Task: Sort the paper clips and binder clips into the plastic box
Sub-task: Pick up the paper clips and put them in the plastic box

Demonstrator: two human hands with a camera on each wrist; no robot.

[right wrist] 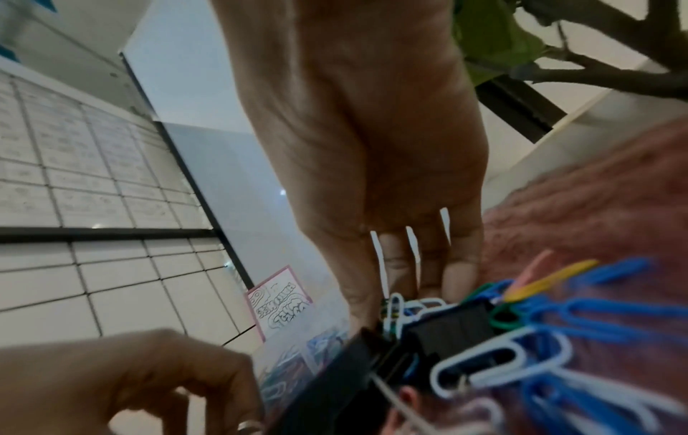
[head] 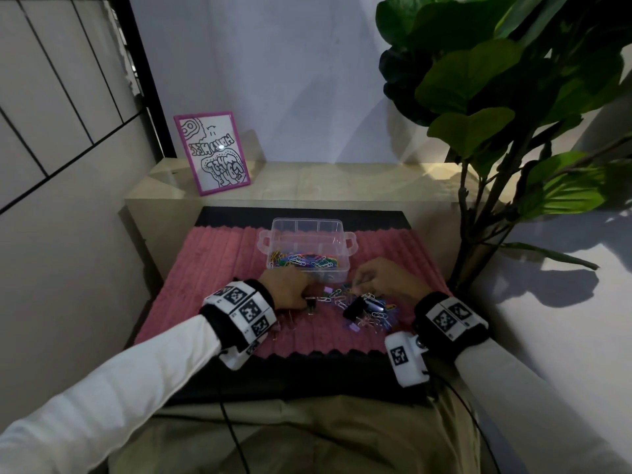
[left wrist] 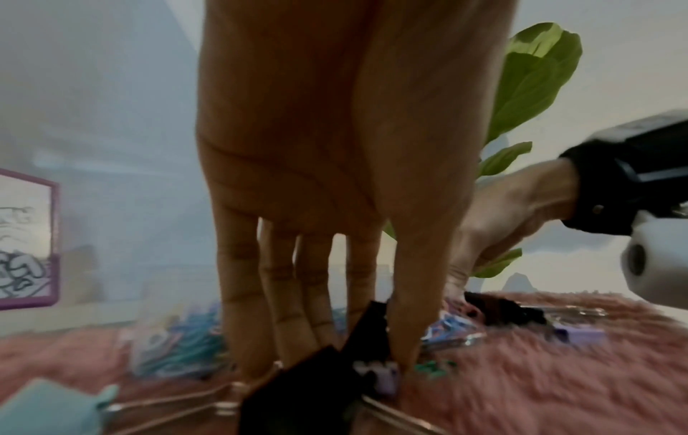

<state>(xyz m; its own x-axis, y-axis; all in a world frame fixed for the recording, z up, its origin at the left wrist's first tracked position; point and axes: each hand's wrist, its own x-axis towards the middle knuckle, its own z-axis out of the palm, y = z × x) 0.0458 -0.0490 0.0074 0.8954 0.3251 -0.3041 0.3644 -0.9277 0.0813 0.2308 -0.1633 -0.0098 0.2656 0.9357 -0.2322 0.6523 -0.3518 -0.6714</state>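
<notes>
A clear plastic box [head: 342,272] stands on the pink mat, with coloured paper clips [head: 301,261] heaped in its front compartment. My left hand [head: 306,295] is down on the mat just left of the box's front. In the left wrist view my left hand [left wrist: 376,353] has its thumb and forefinger pinched on a black binder clip [left wrist: 366,329]. My right hand [head: 355,287] reaches into the loose pile of paper clips [head: 371,314]. The right wrist view shows my right hand [right wrist: 391,306] with white paper clips [right wrist: 395,309] pinched at its fingertips, beside a black binder clip [right wrist: 446,329].
A pink furry mat [head: 219,254] covers a black pad. On it lie a large black binder clip [head: 355,307], a purple one [head: 352,326] and a teal one [left wrist: 44,409]. A framed drawing [head: 212,153] leans on the beige shelf behind. A leafy plant [head: 496,97] stands at the right.
</notes>
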